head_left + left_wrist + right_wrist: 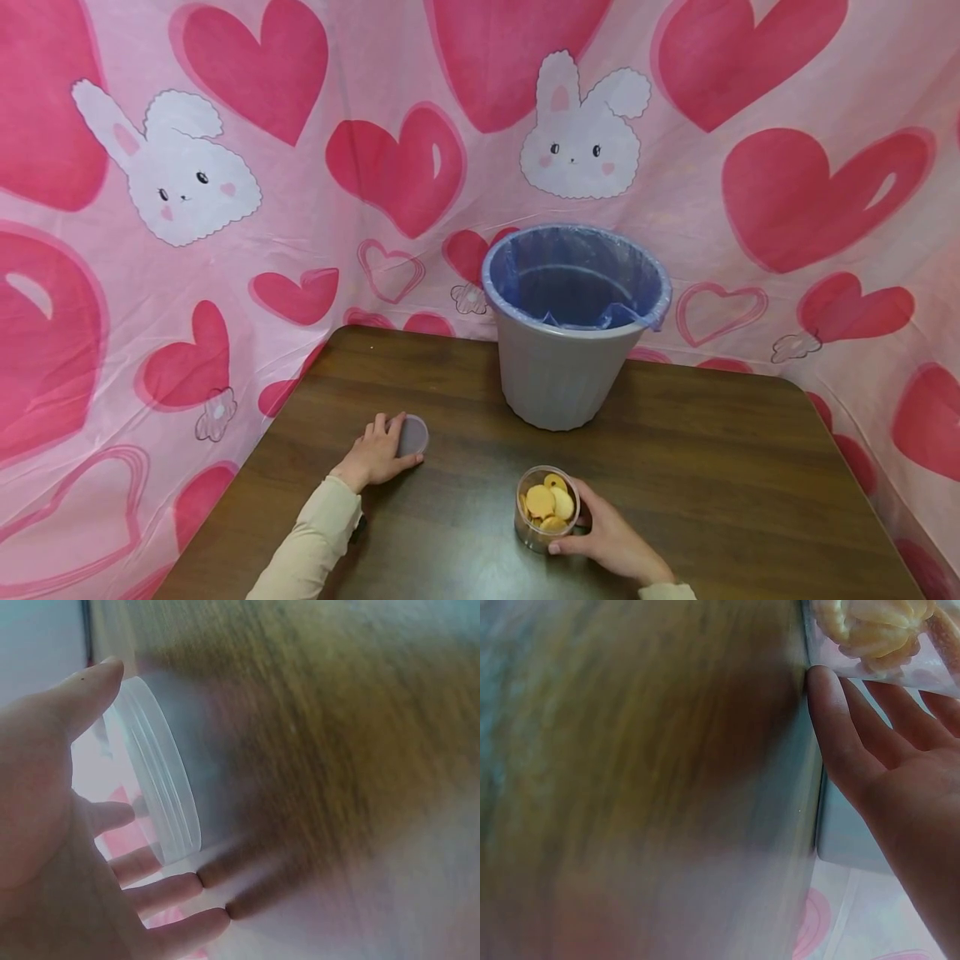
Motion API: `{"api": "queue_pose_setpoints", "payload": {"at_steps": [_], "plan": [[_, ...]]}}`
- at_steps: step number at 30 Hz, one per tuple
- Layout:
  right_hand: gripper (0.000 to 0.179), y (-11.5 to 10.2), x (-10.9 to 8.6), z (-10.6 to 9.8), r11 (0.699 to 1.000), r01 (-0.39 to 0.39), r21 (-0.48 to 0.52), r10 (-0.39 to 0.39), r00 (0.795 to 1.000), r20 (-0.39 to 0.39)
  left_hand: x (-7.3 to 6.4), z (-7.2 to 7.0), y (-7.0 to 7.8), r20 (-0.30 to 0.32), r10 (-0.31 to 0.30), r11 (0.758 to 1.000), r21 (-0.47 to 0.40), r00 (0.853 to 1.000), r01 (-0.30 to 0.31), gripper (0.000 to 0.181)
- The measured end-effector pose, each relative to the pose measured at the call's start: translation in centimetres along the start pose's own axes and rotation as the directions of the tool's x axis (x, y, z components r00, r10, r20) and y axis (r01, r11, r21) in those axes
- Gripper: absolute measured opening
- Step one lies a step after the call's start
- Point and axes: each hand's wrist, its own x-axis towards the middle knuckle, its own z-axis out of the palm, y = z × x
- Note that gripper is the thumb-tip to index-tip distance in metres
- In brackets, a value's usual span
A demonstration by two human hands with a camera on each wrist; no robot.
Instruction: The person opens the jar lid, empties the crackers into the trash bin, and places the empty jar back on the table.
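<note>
My left hand point(378, 452) spans a round, translucent plastic lid point(413, 437) at the table's left side. In the left wrist view, thumb and fingers hold the lid point(161, 776) by opposite edges. A clear round plastic jar point(534, 537) with several yellow cookies point(551, 502) inside stands upright and uncovered, nearer the front. My right hand point(611, 535) grips it from the right, the thumb at its near side. Most of the right fingers are hidden behind the jar in the head view. Cookies point(874, 630) also show through its wall in the right wrist view.
A grey bin point(562, 375) lined with a blue plastic bag point(517, 271) stands at the back of the brown wooden table point(712, 467). Behind it hangs a pink cloth point(420, 50) printed with hearts and rabbits.
</note>
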Motion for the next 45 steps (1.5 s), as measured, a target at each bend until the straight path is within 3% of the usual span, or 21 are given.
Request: {"api": "queue_pose_setpoints", "payload": {"at_steps": [15,24,32,38,45], "plan": [[0.085,0.1,0.0,0.0,1.0,-0.006,-0.011,0.006,1.0,0.014,0.0,-0.2,0.1,0.035,-0.014,0.999,-0.043,0.999,0.015,0.089],[0.083,0.1,0.1,0.0,1.0,-0.003,-0.016,0.003,1.0,0.0,-0.1,-0.3,0.4,0.018,0.002,0.999,-0.052,1.0,-0.001,0.082],[0.084,-0.1,0.1,0.1,1.0,0.006,-0.008,-0.006,1.0,-0.002,0.3,-0.9,1.0,-0.107,0.057,0.997,-0.047,0.993,-0.063,0.074],[0.086,-0.3,0.1,0.2,1.0,0.014,-0.027,-0.014,1.0,0.004,0.7,-2.6,2.6,-0.161,-0.05,0.982,-0.19,0.986,0.019,0.069],[0.088,-0.3,0.1,0.5,0.998,-0.012,-0.065,0.01,0.999,-0.033,1.3,-4.2,3.8,-0.242,-0.034,0.942,-0.333,0.97,-0.05,0.06]]}}
